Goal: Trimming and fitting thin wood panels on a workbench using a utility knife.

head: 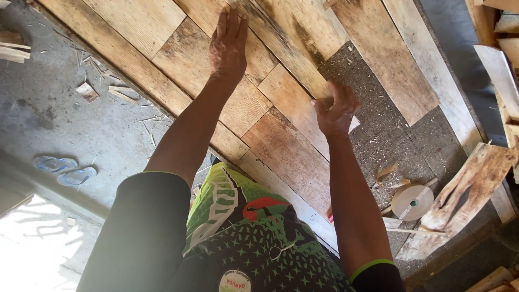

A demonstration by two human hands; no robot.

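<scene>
Hands (228,46) on rough veneer sheets (281,92)

On the worktop (400,135) the veneer sheets (254,103) lie edge to edge, with the tape roll (412,202) to their right, a loose wooden slab (465,189) just right of the roll, and the sandals (65,170) on the floor (48,108) left of the sheets.

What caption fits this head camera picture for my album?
Left hand flat on pieced veneer sheets; right hand grips a strip's edge, tape roll nearby.
</scene>
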